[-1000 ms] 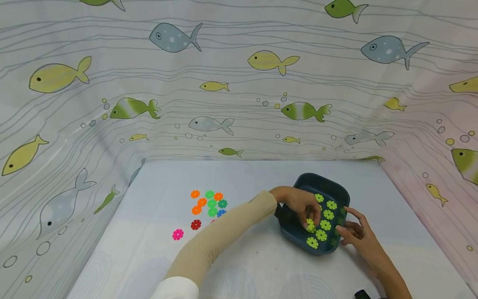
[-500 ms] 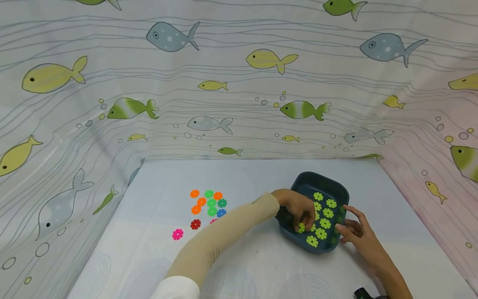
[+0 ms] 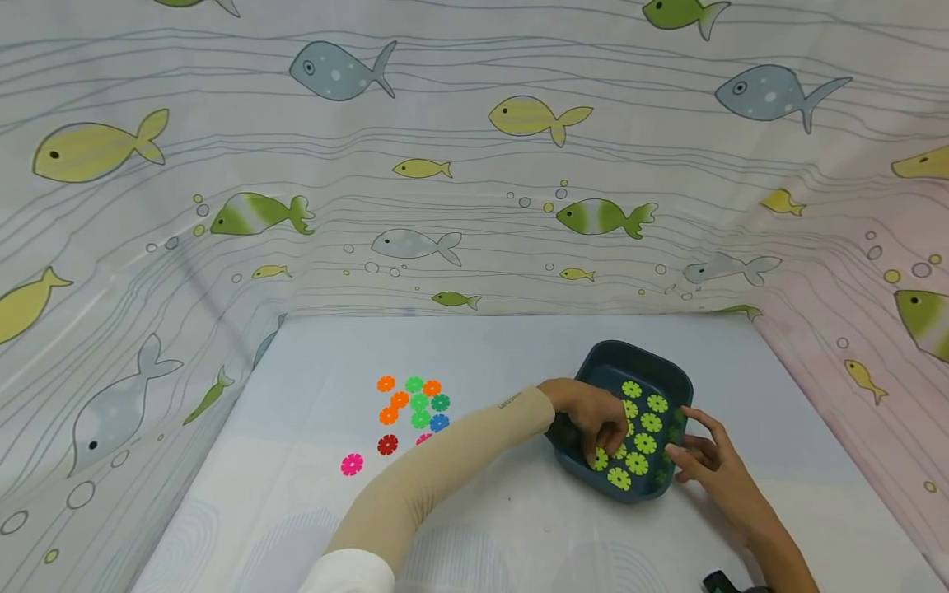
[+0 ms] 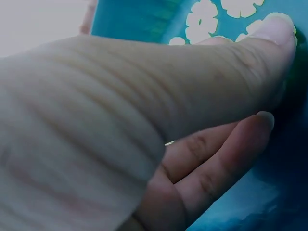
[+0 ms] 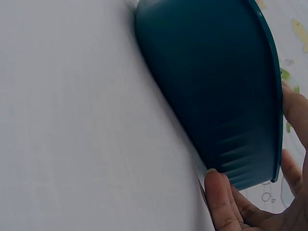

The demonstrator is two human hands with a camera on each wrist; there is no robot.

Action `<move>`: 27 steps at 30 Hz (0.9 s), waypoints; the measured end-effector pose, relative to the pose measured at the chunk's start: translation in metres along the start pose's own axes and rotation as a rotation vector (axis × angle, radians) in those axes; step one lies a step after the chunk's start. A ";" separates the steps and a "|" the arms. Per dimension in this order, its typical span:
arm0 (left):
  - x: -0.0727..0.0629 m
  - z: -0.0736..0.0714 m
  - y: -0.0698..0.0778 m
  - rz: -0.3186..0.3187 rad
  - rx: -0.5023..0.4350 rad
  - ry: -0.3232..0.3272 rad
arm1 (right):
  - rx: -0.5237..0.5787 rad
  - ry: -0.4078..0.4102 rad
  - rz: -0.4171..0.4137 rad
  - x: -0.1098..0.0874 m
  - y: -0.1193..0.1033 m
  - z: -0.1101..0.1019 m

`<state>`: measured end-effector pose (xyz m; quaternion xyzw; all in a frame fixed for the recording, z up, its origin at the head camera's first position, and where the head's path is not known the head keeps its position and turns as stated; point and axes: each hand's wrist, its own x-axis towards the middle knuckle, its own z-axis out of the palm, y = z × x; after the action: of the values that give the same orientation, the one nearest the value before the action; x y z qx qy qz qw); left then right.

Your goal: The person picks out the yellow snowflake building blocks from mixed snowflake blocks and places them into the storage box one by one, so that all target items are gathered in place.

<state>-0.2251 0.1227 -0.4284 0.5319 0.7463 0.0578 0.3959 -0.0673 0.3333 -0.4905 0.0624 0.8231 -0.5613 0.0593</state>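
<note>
My left hand (image 3: 596, 410) reaches into a dark blue-green plastic tub (image 3: 611, 358), its fingers curled. Its thumb and fingertips pinch a yellow-green snowflake disc (image 3: 601, 459) low over the tub floor. In the left wrist view the thumb (image 4: 216, 82) hides much of the discs beneath it. Several more yellow-green discs (image 3: 637, 464) lie flat in the tub, roughly in rows. At the right side my right hand (image 3: 712, 469) grips the tub wall. The right wrist view has its fingertips (image 5: 219, 195) under the tub's lower edge.
To the left, loose snowflake discs lie on the white table: several orange (image 3: 389, 415), several green (image 3: 419, 402), a blue one (image 3: 440, 422), a dark red one (image 3: 388, 445) and pink ones (image 3: 352, 464). The left sleeve (image 3: 437, 486) crosses over the table and partly hides one pink disc.
My left hand has moved a little left and down inside the tub with the yellow-green disc, baring more discs on the tub floor. My right hand stays on the tub.
</note>
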 end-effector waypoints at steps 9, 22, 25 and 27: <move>-0.006 -0.002 0.000 0.035 -0.007 0.038 | 0.003 -0.004 0.016 0.002 -0.002 0.000; -0.055 -0.013 -0.023 0.280 -0.261 0.290 | 0.009 0.035 -0.026 -0.001 -0.009 -0.013; -0.074 -0.010 -0.029 0.284 -0.272 0.379 | 0.000 0.070 -0.064 -0.003 -0.015 -0.023; -0.087 -0.007 -0.034 0.275 -0.268 0.437 | -0.027 0.105 -0.094 -0.005 -0.018 -0.029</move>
<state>-0.2446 0.0375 -0.3951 0.5459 0.7206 0.3223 0.2809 -0.0665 0.3537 -0.4623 0.0523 0.8347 -0.5481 -0.0095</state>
